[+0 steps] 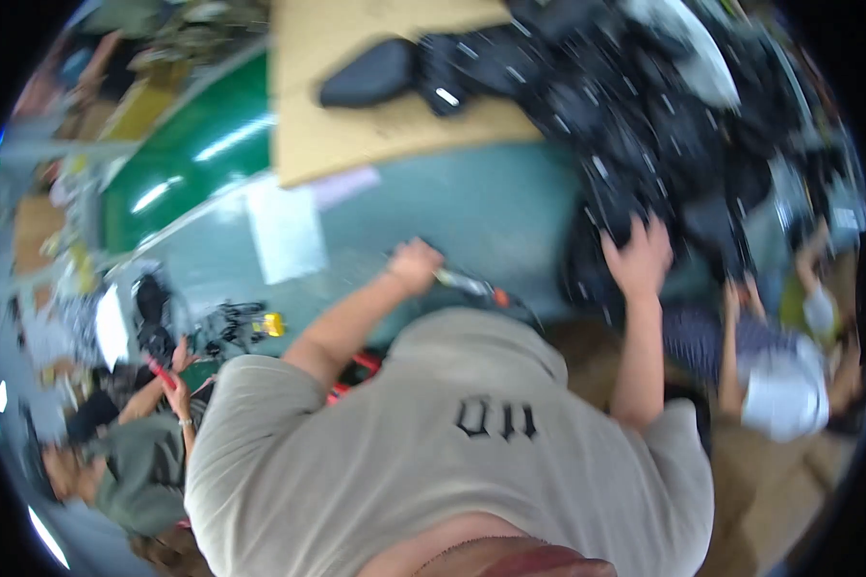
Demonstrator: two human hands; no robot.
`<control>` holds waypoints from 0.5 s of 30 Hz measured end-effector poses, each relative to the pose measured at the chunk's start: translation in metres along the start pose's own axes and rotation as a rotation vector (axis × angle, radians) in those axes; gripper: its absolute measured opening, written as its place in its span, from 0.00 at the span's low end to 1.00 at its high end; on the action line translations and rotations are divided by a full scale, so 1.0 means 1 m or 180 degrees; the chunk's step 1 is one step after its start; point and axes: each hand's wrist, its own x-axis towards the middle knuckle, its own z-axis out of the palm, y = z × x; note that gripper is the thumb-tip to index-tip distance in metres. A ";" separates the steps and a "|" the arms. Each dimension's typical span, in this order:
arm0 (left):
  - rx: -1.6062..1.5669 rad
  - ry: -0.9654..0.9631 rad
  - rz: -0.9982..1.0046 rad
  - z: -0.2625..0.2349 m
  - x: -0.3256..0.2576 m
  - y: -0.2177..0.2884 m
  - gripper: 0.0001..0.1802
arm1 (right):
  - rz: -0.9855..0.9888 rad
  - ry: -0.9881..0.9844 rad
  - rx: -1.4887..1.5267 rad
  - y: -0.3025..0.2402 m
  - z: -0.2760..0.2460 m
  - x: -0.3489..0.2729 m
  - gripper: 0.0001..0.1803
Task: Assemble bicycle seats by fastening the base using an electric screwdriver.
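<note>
My left hand (417,266) is closed over the near part of the table, its fingers blurred. A slim tool with a pale body and an orange part (471,286) comes out from beside it, and a dark cord-like line runs on from its far end. My right hand (642,252) reaches out with fingers spread against the near side of a heap of glossy black parts (606,125). Whether it grips any of them does not show. One black padded-looking piece (370,74) sticks out leftward from the heap over the cardboard sheet (327,135).
The grey-green table (471,202) bears a white paper sheet (287,231) and a lilac one (346,187). A yellow roll (273,324) lies by black parts at left. One co-worker at left holds a red tool (160,370); another person (775,375) is at right.
</note>
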 end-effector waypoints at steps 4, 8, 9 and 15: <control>-0.0022 0.0308 -0.0151 0.052 0.008 0.007 0.18 | 0.0280 -0.0741 0.0206 0.003 -0.003 0.007 0.40; -0.0380 0.0551 -0.0190 0.054 -0.001 -0.001 0.14 | 0.0107 -0.0533 0.0344 -0.001 -0.022 0.005 0.25; -0.0432 0.0666 -0.0359 0.067 0.003 -0.009 0.15 | -0.0113 -0.0384 0.0397 -0.013 -0.030 0.018 0.25; -0.0720 0.1010 -0.0392 0.071 -0.024 -0.012 0.17 | -0.0773 0.0388 0.0497 -0.059 -0.059 0.133 0.30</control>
